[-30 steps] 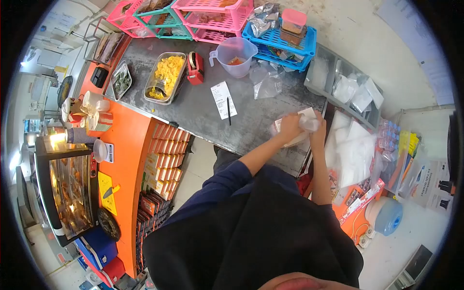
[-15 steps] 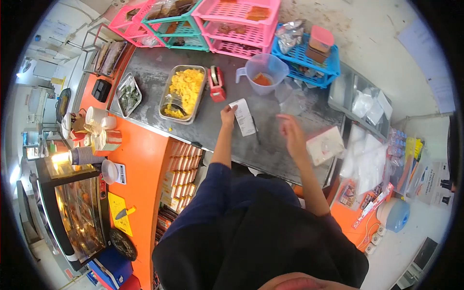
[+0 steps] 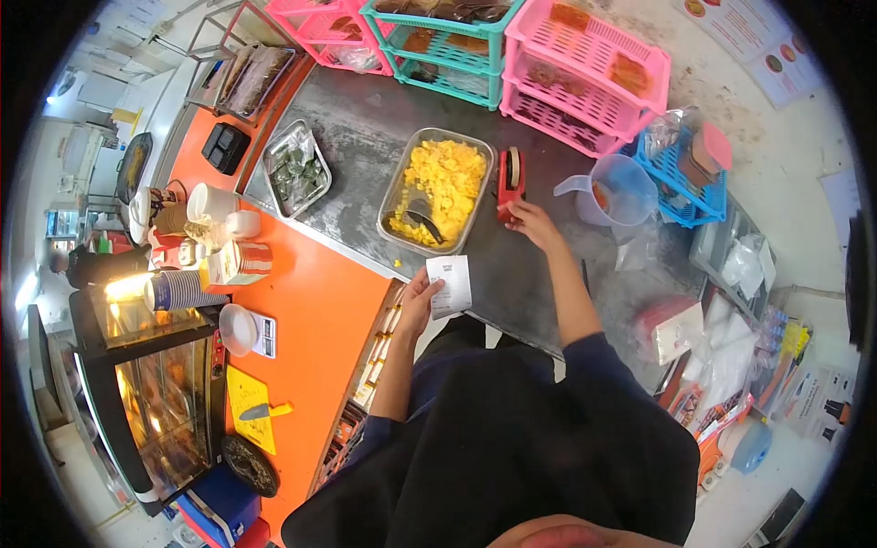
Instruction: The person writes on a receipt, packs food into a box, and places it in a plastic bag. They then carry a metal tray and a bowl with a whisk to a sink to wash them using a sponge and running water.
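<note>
One head-worn fisheye view, curved black at its edges, looks forward and steeply down: near above the black cloth garment (image 3: 530, 429) at lower centre, farther from the flat dark-grey worktop (image 3: 612, 301) across the middle.

The receipt (image 3: 449, 287) is white with dark print, the dispenser (image 3: 505, 190) red, the sleeves (image 3: 589, 353) navy and the apron (image 3: 539, 447) black. Mottled dark grey covers one counter (image 3: 356, 100) and plain orange the other counter (image 3: 315, 306), while the food (image 3: 443, 173) is bright yellow and the jug (image 3: 628, 196) a translucent bluish violet. Latticed baskets (image 3: 585, 82) come in pink, teal and blue; the board (image 3: 245, 393) is yellow, the knife handle (image 3: 281, 409) orange-yellow, and the box (image 3: 679, 334) white and red.
</note>
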Available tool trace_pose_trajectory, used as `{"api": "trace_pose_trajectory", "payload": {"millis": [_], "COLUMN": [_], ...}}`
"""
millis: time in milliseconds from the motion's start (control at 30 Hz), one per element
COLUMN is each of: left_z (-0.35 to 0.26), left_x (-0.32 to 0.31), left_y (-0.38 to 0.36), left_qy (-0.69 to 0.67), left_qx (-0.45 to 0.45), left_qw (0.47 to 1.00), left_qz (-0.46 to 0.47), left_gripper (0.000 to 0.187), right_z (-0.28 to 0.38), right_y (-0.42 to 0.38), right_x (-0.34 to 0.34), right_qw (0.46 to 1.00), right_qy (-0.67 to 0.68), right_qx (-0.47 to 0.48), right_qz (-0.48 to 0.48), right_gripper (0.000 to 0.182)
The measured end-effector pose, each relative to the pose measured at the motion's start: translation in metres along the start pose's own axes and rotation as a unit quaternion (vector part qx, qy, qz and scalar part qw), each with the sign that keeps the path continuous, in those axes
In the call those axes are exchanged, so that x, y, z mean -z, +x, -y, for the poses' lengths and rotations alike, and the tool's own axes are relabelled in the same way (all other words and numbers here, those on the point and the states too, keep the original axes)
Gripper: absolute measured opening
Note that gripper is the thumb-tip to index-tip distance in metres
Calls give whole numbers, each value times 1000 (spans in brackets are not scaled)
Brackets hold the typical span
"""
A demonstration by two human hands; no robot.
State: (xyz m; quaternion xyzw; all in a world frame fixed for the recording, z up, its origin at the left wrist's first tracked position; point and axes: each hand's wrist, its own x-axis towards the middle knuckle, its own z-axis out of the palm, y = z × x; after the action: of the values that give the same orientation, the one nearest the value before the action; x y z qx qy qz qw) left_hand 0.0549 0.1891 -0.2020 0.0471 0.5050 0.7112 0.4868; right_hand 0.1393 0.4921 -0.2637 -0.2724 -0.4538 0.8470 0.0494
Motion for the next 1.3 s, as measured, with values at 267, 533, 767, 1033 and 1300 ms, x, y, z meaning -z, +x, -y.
{"api": "trace_pose_trajectory", "payload": {"millis": [267,533,767,1033,1300], "left_z": [-41,-45,-32,-57,-66], "left_x": [-18,-26,-48,-38,-11], "left_y": [42,62,63,40,15], "left_qy": [-31,4,62,46,-52], "left_qx": [22,3,42,28,68], "left_qw": [998,997,985,992,994], "left_qz": [46,79,158,111,74], "left_gripper": [37,38,36,49,40], "right_z": [-44,23,0,-4,-11], "right_y": [-9,-58,-56,-5,-25], "right_x": [-9,-58,-112,-25,-27], "right_qw": [978,988,982,889,996], "right_qy": [-85,-30,-75,-278,6], "right_qx": [61,-34,148,38,20], "right_qz": [-180,-150,-96,-363,-86], "right_gripper": [19,27,40,37,24]}}
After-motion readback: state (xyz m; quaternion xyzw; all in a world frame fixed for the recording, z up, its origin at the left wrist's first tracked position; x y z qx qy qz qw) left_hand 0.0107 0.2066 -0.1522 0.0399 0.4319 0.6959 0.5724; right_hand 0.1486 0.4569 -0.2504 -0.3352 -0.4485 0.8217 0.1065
